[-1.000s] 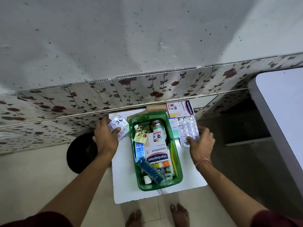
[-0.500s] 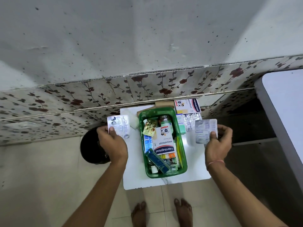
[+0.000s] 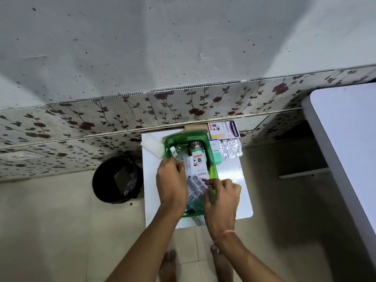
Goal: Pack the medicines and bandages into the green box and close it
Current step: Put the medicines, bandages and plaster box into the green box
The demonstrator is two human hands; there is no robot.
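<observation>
The green box (image 3: 186,138) stands open on a small white table (image 3: 236,174), filled with a bottle (image 3: 196,148), a white Hansaplast carton (image 3: 200,166) and other packs. Both hands are over the box. My left hand (image 3: 171,184) presses a blister strip (image 3: 183,159) down at the box's left side. Another blister strip (image 3: 195,185) lies over the middle of the box, held at its right end by my right hand (image 3: 221,197). To the right of the box lie a Hansaplast box (image 3: 223,130), foil blister strips (image 3: 231,148) and a small green-white pack (image 3: 215,152).
A white pad (image 3: 152,146) lies left of the box. A black bin (image 3: 117,179) stands on the floor left of the table. A large white table (image 3: 350,139) fills the right side. A flowered tiled wall rises behind. Bare feet show below the table.
Both hands, each holding a blister strip out beside the box, have come inward and lowered the strips into the green box.
</observation>
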